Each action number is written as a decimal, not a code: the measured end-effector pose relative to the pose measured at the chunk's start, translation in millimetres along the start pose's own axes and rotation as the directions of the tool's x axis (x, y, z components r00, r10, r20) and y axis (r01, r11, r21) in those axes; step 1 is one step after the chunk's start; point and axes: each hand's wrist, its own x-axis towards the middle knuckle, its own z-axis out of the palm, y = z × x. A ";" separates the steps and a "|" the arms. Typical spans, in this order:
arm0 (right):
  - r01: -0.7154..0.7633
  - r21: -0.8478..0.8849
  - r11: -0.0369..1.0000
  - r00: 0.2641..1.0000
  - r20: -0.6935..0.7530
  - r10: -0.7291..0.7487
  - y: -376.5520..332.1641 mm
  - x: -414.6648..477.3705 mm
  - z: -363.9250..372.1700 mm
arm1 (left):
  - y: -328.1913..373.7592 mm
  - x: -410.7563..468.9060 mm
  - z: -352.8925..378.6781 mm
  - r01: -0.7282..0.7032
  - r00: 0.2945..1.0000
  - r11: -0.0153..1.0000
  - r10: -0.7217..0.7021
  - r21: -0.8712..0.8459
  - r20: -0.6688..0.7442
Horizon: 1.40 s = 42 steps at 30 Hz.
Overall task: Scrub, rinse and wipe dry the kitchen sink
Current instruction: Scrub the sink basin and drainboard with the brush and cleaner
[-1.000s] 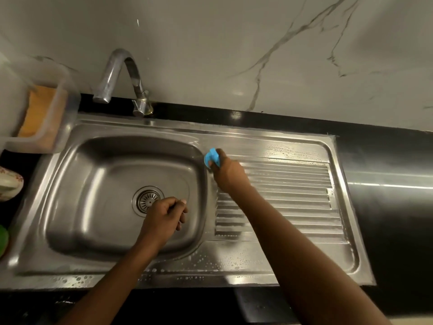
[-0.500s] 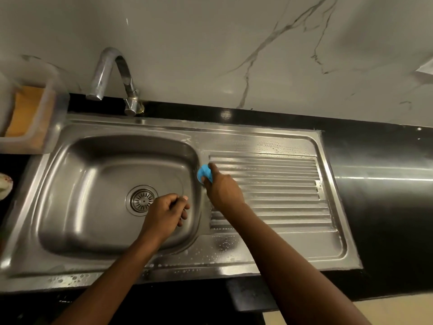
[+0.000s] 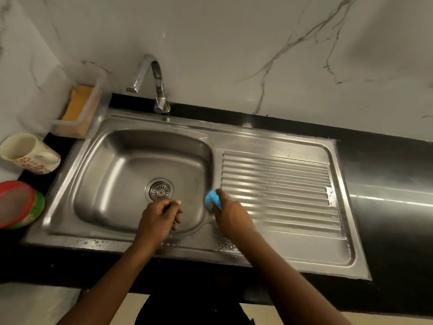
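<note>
Black counter (image 3: 386, 165) frames the wet steel sink (image 3: 93, 184), its drainboard (image 3: 281, 184) flecked with suds; right hand (image 3: 232, 216) grips a blue scrubber (image 3: 212, 199), left hand (image 3: 157, 216) curls in a fist.

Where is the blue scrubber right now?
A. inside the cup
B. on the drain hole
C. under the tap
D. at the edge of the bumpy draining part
D: the right hand holds the scrubber against the left edge of the ridged drainboard, right beside the bowl.
</note>
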 end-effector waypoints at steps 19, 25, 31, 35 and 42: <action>0.165 -0.064 0.984 0.945 0.296 -0.140 -16.1 -50.7 26.4 | -34.3 -87.3 -30.2 0.075 0.990 0.997 -0.077 -0.018 -0.118; 0.198 -0.040 0.979 0.923 0.345 -0.173 -76.2 -24.5 67.1 | -43.3 -77.0 -76.1 0.093 0.981 0.996 -0.094 -0.013 -0.167; 0.263 0.019 0.965 0.903 0.347 -0.253 -151.7 -2.2 115.5 | -59.3 -49.8 -148.3 0.100 0.969 0.995 -0.103 -0.027 -0.224; 0.316 0.093 0.944 0.895 0.301 -0.329 -206.7 7.9 155.3 | -71.4 -28.2 -196.4 0.107 0.964 0.993 -0.115 -0.045 -0.240; 0.309 0.194 0.931 0.920 0.185 -0.344 -293.1 32.2 202.4 | -88.4 -1.0 -266.9 0.102 0.977 0.995 -0.100 -0.002 -0.187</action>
